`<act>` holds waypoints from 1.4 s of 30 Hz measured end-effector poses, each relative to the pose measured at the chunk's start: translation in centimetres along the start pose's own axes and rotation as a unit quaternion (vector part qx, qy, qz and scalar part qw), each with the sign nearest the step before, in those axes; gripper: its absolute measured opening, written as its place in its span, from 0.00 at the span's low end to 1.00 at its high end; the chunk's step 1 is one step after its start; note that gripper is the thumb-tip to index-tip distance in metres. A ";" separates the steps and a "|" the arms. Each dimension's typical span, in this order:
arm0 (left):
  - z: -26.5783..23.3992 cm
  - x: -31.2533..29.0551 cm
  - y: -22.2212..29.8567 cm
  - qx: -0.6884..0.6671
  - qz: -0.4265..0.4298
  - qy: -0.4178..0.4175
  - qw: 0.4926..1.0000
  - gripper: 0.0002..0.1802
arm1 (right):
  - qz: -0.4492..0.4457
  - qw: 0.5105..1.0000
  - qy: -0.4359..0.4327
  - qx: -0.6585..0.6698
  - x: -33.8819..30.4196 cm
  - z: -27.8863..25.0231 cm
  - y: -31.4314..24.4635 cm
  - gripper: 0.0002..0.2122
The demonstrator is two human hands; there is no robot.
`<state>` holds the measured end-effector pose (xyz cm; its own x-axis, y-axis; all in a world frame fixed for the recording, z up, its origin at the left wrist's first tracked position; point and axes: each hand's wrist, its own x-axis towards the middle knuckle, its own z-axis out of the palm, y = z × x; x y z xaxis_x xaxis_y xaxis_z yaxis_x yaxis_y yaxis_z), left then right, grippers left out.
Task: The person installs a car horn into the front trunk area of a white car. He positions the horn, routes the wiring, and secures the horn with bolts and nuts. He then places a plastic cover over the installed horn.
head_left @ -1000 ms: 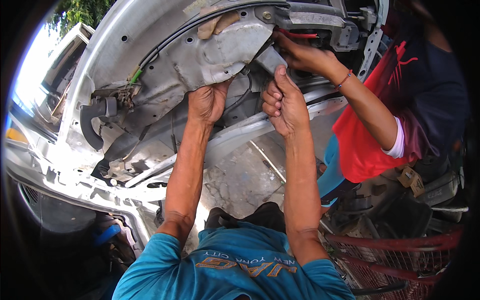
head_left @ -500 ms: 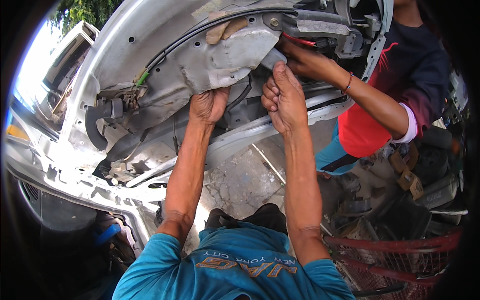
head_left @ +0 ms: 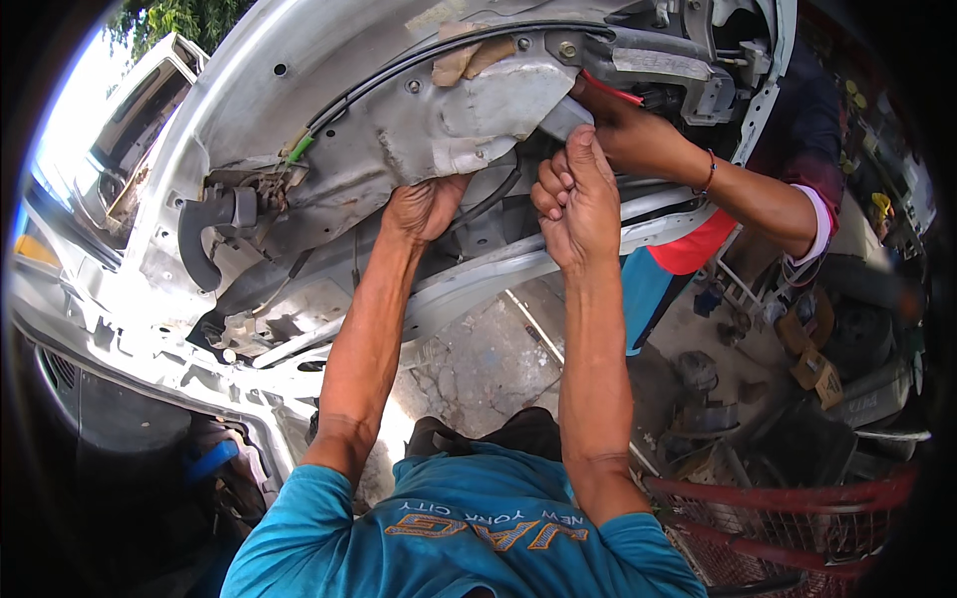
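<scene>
A car door [head_left: 234, 120] is in front of me with its inner side exposed. A dull grey, creased sheet [head_left: 399, 140] covers much of that side. My left hand [head_left: 424, 207] reaches up to the sheet's lower edge, its fingers hidden behind it. To the right, my right hand [head_left: 578, 194] is closed, thumb up, with a light grey flap [head_left: 566, 118] of the sheet pinched at its top. Another person's hand [head_left: 618, 125] is in the opening just beyond it, fingers out of sight. A black cable [head_left: 488, 197] curves between my hands.
Black cable [head_left: 399, 62] runs along the door, with a green piece [head_left: 300, 149] at its left end. A red wire [head_left: 613, 88] lies by the other person's hand. Car parts and boxes [head_left: 817, 374] crowd the floor at right, near a red mesh basket [head_left: 797, 488].
The view has shifted slightly, and the door appears a little further right. The other person's body has moved back behind the door's edge. My hands keep nearly the same pose.
</scene>
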<state>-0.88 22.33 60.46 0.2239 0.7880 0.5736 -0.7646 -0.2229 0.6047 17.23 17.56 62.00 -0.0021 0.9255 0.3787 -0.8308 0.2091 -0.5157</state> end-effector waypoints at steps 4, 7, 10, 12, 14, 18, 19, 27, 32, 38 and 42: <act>0.5 0.0 0.1 -0.033 -0.001 -0.021 0.999 0.37 | 0.009 1.000 -0.003 -0.019 -0.1 -0.4 -0.1 0.13; 0.4 -0.2 0.0 -0.021 -0.002 -0.025 0.999 0.37 | 0.018 0.999 -0.004 -0.036 -0.5 -0.3 -0.8 0.12; -0.8 -0.9 0.5 0.038 -0.016 -0.023 0.999 0.39 | 0.030 0.998 -0.006 -0.052 -0.5 -0.1 -1.1 0.13; -1.5 -1.3 0.7 0.047 -0.028 -0.026 0.998 0.41 | 0.034 0.997 -0.007 -0.069 -0.5 0.1 -1.4 0.13; 0.0 -1.4 1.3 0.101 -0.045 -0.041 0.993 0.43 | 0.042 0.995 0.002 -0.094 -0.7 0.2 -1.9 0.14; 2.6 -2.1 1.4 0.078 0.019 -0.087 0.993 0.43 | 0.039 0.979 0.061 -0.192 -1.6 0.9 -2.2 0.15; 2.9 -2.2 1.4 0.061 0.008 -0.048 0.997 0.42 | 0.033 0.971 0.081 -0.224 -2.1 1.3 -2.0 0.15; 2.5 -2.8 0.4 0.012 -0.043 0.069 0.997 0.32 | 0.281 0.893 0.114 -0.333 -12.7 -3.2 2.3 0.09; 2.1 -2.7 0.5 -0.070 -0.077 0.028 0.994 0.24 | 0.345 0.903 0.196 -0.164 -18.2 -6.1 4.2 0.07; 1.7 -2.6 0.3 -0.102 -0.086 0.004 0.991 0.26 | 0.365 0.871 0.276 -0.179 -20.3 -8.2 4.7 0.05; 2.3 -2.2 0.3 -0.099 -0.096 0.006 0.990 0.27 | 0.295 0.901 0.274 -0.162 -19.6 -6.9 3.9 0.06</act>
<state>-0.21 19.23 60.60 0.3696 0.8120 0.4517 -0.8129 0.0471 0.5805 17.83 2.41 47.29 -0.0403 0.9041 -0.4253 -0.5684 -0.3708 -0.7344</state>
